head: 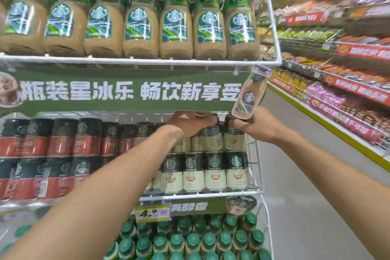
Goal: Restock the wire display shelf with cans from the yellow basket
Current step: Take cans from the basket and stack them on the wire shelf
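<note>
The white wire display shelf (272,27) fills the view. Its middle tier holds cream-and-black cans (214,173) stacked two high on the right and red-and-black cans (63,143) on the left. My left hand (190,122) reaches under the green banner and grips the top of an upper-row cream can (211,139). Just to its right, my right hand (253,125) grips the black top of the end cream can (233,139) in the same row. The yellow basket is out of view.
Glass coffee bottles (139,27) line the top tier and green-capped bottles (190,240) the bottom one. A cardboard bottle cut-out (249,95) hangs at the banner's right end. An aisle floor (306,175) and stocked store shelves (337,69) lie to the right.
</note>
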Motion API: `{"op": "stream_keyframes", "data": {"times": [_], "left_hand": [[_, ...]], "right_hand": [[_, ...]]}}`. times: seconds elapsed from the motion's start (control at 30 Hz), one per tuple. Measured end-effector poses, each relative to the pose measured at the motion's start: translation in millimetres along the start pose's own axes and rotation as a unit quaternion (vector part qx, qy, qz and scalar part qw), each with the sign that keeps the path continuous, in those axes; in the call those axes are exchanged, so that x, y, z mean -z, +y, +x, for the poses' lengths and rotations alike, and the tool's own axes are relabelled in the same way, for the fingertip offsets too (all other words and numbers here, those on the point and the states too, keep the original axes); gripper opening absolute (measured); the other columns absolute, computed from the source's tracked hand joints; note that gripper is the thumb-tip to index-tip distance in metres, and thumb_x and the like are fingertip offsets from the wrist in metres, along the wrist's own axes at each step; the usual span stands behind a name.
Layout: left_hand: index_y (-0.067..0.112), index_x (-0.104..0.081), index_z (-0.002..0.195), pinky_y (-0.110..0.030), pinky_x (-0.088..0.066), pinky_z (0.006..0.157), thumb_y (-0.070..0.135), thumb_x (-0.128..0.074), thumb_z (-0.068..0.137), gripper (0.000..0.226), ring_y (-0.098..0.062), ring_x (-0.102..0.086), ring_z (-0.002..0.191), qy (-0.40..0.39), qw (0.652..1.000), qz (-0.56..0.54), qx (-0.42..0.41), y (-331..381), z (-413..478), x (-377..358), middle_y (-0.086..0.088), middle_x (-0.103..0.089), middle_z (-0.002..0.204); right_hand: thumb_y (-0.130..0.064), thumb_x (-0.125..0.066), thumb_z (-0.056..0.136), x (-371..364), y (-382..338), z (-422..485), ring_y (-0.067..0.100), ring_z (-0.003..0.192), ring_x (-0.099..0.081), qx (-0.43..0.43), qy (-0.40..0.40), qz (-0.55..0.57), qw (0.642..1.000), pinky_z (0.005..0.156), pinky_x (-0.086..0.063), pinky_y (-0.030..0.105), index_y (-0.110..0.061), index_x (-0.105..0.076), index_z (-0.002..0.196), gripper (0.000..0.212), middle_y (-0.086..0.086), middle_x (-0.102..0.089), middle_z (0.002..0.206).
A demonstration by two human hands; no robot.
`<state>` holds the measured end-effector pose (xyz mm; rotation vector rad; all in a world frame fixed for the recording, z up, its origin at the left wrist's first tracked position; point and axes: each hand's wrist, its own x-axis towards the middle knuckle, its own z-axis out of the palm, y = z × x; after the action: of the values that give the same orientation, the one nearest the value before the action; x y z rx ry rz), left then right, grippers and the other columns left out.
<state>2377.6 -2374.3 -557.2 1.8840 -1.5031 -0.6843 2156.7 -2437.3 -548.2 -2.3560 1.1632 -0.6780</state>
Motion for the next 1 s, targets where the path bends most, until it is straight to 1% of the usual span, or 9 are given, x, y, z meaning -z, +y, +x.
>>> {"op": "stream_keyframes", "data": {"times": [0.07,0.13,0.33,0.43,0.53,0.67,0.77,0.9,1.0], "left_hand": [[0.044,-0.068,0.126,-0.029,-0.046,0.106,0.066,-0.069,0.086,0.046,-0.017,-0.062,0.124,0.001,0.999,-0.011,-0.046,1.6,7.7,-7.5,0.016,-0.066,0.133],[0.043,-0.071,0.120,-0.025,-0.044,0.099,0.057,-0.065,0.093,0.031,-0.014,-0.063,0.119,-0.005,0.996,0.010,-0.085,1.6,12.6,-10.0,0.017,-0.068,0.123],[0.032,-0.071,0.125,-0.027,-0.043,0.100,0.049,-0.057,0.101,0.033,-0.014,-0.061,0.116,0.003,0.992,0.066,-0.112,-2.4,25.4,-15.8,0.010,-0.067,0.133],[0.034,-0.076,0.115,-0.018,-0.041,0.089,0.040,-0.064,0.099,0.021,0.003,-0.061,0.093,0.035,0.990,0.023,-0.133,-6.2,31.0,-25.4,0.020,-0.070,0.108],[0.032,-0.078,0.111,-0.005,-0.037,0.077,0.037,-0.068,0.097,0.018,0.020,-0.053,0.087,0.056,0.986,0.001,-0.158,-13.6,35.8,-29.5,0.035,-0.062,0.092],[0.029,-0.080,0.109,-0.010,-0.042,0.082,0.035,-0.071,0.096,0.017,0.006,-0.063,0.096,0.064,0.983,-0.031,-0.169,-17.4,35.8,-27.9,0.024,-0.069,0.099],[0.024,-0.080,0.111,-0.013,-0.043,0.084,0.033,-0.070,0.097,0.020,-0.004,-0.065,0.098,0.069,0.985,-0.016,-0.160,-10.7,30.2,-28.4,0.014,-0.073,0.108],[0.023,-0.081,0.109,-0.027,-0.051,0.094,0.038,-0.070,0.096,0.023,-0.015,-0.068,0.102,0.087,0.985,0.051,-0.138,4.5,26.9,-29.8,0.006,-0.077,0.113],[0.027,-0.079,0.106,-0.028,-0.052,0.088,0.050,-0.071,0.092,0.027,-0.018,-0.067,0.100,0.103,0.981,0.126,-0.104,16.3,27.0,-34.1,0.005,-0.077,0.109]], "right_hand": [[-0.022,-0.066,0.096,-1.0,4.5,4.5,0.026,0.103,-0.069,0.006,-0.013,-0.027,1.000,0.095,-0.056,0.050,-0.018,-0.070,0.120,0.025,0.004,-0.074,0.114],[-0.024,-0.064,0.097,0.6,7.6,9.6,0.028,0.106,-0.068,0.015,-0.029,-0.049,0.998,0.097,-0.055,0.050,-0.020,-0.070,0.121,0.025,0.005,-0.074,0.116],[-0.015,-0.059,0.101,0.3,14.8,19.2,0.037,0.112,-0.062,0.052,-0.049,-0.122,0.990,0.098,-0.051,0.054,-0.008,-0.066,0.124,0.025,0.015,-0.069,0.121],[-0.006,-0.058,0.099,-4.9,17.0,18.8,0.042,0.108,-0.062,0.070,-0.031,-0.125,0.989,0.095,-0.051,0.057,-0.001,-0.067,0.119,0.022,0.020,-0.070,0.116],[-0.005,-0.058,0.100,-7.0,16.9,17.1,0.037,0.110,-0.062,0.085,-0.022,-0.123,0.989,0.097,-0.051,0.053,-0.006,-0.068,0.124,0.026,0.014,-0.070,0.120],[-0.010,-0.058,0.103,-8.8,18.4,15.8,0.032,0.112,-0.062,0.103,-0.015,-0.126,0.987,0.095,-0.050,0.037,-0.014,-0.067,0.130,0.030,0.007,-0.070,0.126],[-0.011,-0.057,0.103,-10.4,18.6,15.0,0.031,0.114,-0.062,0.094,-0.011,-0.116,0.989,0.098,-0.051,0.040,-0.015,-0.066,0.132,0.030,0.007,-0.070,0.128],[-0.013,-0.057,0.104,-11.6,17.7,13.0,0.032,0.114,-0.062,0.086,-0.007,-0.116,0.990,0.098,-0.051,0.041,-0.015,-0.066,0.132,0.030,0.008,-0.070,0.128],[-0.013,-0.058,0.103,-11.3,16.6,14.5,0.035,0.111,-0.063,0.070,-0.008,-0.122,0.990,0.098,-0.052,0.046,-0.012,-0.067,0.130,0.029,0.011,-0.071,0.123]]}}
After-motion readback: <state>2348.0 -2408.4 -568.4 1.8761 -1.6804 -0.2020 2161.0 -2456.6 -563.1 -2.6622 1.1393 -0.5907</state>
